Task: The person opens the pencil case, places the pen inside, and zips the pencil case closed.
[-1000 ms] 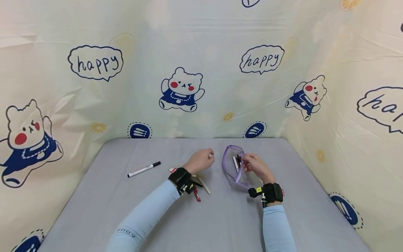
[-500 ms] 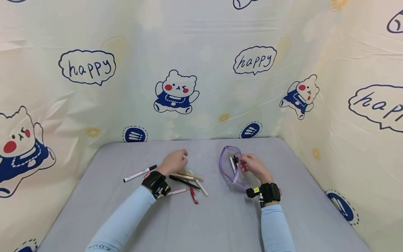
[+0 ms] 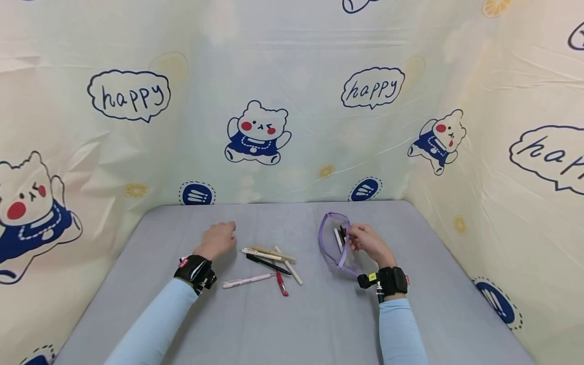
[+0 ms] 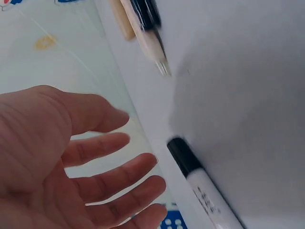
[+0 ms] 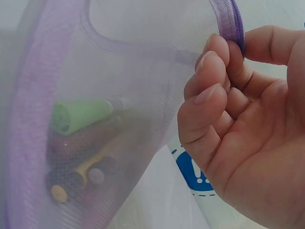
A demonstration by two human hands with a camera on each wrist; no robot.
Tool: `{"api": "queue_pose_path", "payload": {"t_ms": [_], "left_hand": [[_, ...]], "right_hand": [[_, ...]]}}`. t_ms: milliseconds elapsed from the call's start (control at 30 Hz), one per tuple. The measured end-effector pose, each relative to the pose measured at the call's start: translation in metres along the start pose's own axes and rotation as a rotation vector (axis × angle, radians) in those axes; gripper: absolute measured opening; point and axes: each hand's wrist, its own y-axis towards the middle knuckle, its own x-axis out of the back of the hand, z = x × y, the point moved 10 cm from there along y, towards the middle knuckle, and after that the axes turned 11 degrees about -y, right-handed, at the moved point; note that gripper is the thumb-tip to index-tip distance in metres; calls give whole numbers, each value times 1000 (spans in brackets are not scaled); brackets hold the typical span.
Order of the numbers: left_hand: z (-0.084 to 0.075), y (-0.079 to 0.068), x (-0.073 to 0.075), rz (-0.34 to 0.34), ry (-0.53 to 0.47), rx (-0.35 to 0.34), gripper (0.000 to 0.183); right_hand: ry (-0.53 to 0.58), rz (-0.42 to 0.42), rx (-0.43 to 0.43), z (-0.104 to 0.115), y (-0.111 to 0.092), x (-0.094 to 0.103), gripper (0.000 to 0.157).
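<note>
My left hand (image 3: 217,241) hovers over the left part of the table, fingers loosely bent and holding nothing. Close to its fingertips in the left wrist view lies a white marker with a black cap (image 4: 209,195); the hand and wrist hide it in the head view. With thumb and fingers, my right hand (image 3: 368,242) pinches the purple zipper edge of a mesh pencil pouch (image 3: 322,238), keeping its mouth spread. Through the mesh, the right wrist view shows several pens inside, among them a light green one (image 5: 81,116).
Between the hands several pens lie in a loose, crossing pile: a black pen (image 3: 268,264), a red pen (image 3: 281,284), a pink pen (image 3: 246,281) and cream ones. A patterned curtain (image 3: 310,126) stands along the table's back edge.
My left hand has moved left, from beside the pouch, across the pen pile to the white marker. The right hand keeps its grip on the pouch edge.
</note>
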Motion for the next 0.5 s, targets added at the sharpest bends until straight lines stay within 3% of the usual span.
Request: {"api": "queue_pose_path", "payload": {"t_ms": [200,500], "left_hand": [[16,-7,2,61,8,30,29],[38,-16,1,86,73,95,8]], "right_hand": [[-13,0,-3,1,-1,1,24],[-11,2,-10,2,0,0,24]]}}
